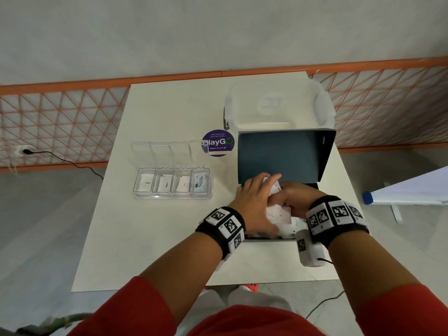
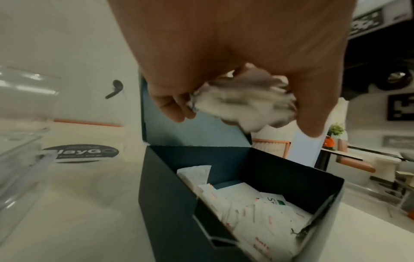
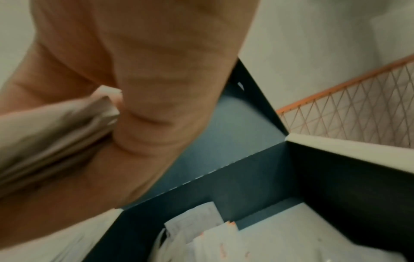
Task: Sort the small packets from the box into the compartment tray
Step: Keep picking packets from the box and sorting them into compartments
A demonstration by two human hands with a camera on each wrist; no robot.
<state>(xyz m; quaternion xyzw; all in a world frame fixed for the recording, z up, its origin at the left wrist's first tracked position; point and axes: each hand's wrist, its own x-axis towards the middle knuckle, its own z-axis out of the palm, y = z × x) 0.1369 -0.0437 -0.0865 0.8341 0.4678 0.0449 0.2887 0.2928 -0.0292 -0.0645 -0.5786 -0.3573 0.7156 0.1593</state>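
Note:
A dark blue box [image 1: 278, 154] with its lid tipped back stands on the right of the white table. Both hands hover over it. My left hand [image 1: 257, 195] grips a crumpled bunch of white packets [image 1: 275, 186] from the left, and my right hand [image 1: 294, 197] holds the same bunch from the right. In the left wrist view the fingers [image 2: 172, 106] curl round the bunch [image 2: 244, 104] above the box wall [image 2: 170, 186], with several loose packets [image 2: 257, 212] inside. The clear compartment tray [image 1: 173, 195] sits to the left, lids up, packets in each section.
A clear lidded plastic tub [image 1: 278, 103] stands behind the box. A round purple sticker [image 1: 218, 143] lies between tray and box. An orange mesh fence [image 1: 60, 122] runs behind the table. A white board with a blue cap [image 1: 368, 197] juts in at the right.

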